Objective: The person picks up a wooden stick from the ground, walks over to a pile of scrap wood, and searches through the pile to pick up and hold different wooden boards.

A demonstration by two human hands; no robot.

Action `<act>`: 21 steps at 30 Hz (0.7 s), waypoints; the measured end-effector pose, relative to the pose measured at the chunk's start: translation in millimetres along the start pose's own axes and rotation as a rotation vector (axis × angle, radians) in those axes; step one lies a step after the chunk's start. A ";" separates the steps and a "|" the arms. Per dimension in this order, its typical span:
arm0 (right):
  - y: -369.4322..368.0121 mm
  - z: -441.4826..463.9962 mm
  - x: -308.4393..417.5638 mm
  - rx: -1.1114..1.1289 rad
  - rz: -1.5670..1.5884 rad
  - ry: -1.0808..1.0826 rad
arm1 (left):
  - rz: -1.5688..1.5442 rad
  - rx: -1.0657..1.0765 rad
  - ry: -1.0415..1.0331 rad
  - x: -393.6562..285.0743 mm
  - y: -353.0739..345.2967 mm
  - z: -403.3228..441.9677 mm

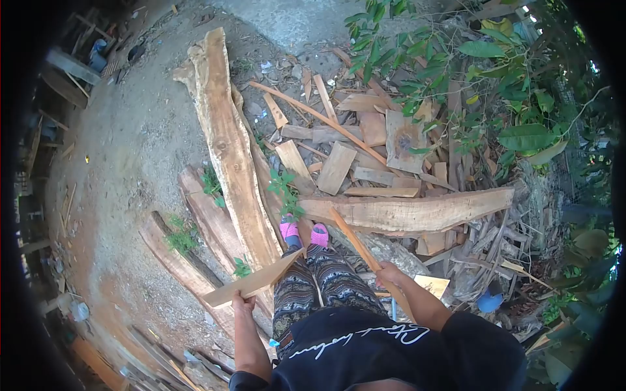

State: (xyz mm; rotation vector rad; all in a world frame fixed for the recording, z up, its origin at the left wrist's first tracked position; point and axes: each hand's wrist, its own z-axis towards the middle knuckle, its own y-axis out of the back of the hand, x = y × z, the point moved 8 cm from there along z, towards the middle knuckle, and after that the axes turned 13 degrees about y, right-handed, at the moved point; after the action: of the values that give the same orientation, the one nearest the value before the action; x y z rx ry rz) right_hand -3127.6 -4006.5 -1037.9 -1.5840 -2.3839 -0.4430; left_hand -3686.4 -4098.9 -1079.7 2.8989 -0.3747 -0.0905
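Note:
My left hand (244, 302) is closed on the lower edge of a short flat wooden board (253, 283), which is held out in front of my left thigh. In my right hand (389, 274) is a long narrow wood strip (358, 244); its far end points forward and a little left, over a curved plank. Part of the strip passes behind my right forearm. Long rough-edged slabs (228, 143) lie on the ground ahead and to the left of my feet. The curved thick plank (417, 212) lies across the ground just beyond my pink sandals (318, 234).
Ahead to the right lies a heap of wood offcuts (338, 167) with a long thin stick (313, 117) across it. Leafy branches (482, 72) overhang the right side. A blue container (489, 300) sits at lower right. Small green plants (283, 193) grow between the slabs.

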 end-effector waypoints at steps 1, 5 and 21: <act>-4.5 3.5 0.1 0.059 -0.003 0.027 | -0.031 -0.044 -0.018 -1.2 2.6 -2.5; 10.2 0.7 21.5 -0.219 -0.080 0.150 | -0.062 -0.010 0.005 -3.4 -13.1 0.9; 17.3 -29.9 -18.7 -0.496 -0.060 0.138 | 0.441 0.094 -0.067 4.8 -138.1 -42.6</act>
State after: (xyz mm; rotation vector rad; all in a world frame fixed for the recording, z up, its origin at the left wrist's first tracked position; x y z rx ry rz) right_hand -3103.4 -4027.4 -1015.2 -1.5967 -2.3344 -1.1915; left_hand -3644.2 -3961.0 -1068.9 2.8302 -1.0422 -0.0997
